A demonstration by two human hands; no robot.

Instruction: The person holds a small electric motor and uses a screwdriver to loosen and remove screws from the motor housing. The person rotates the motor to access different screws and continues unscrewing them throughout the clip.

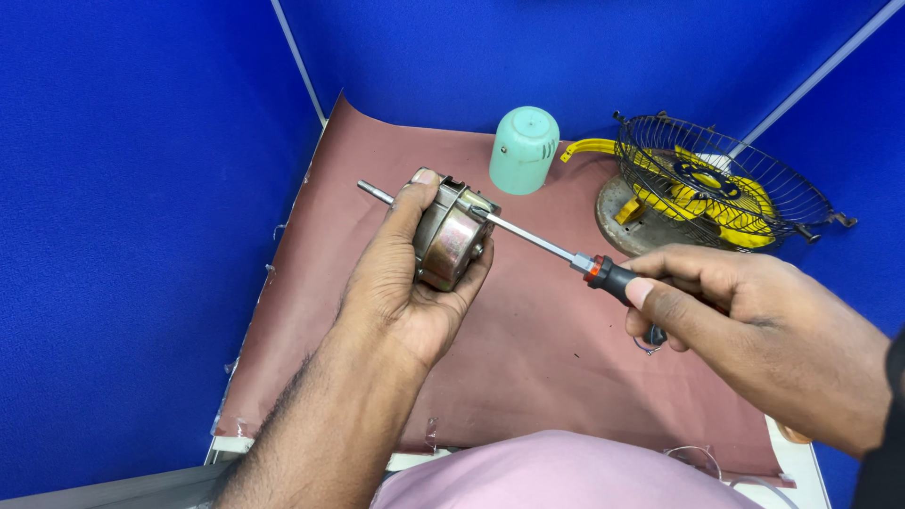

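Covering the desk, a maroon sheet carries a fan guard and a green cap at the rear. Left hand is closed around the motor, its shaft pointing upper left. Right hand grips the screwdriver; its blade runs leftward, tip at the motor housing. Open room lies below.

We look down on a desk covered by a reddish-brown sheet, enclosed by bright blue partition walls.
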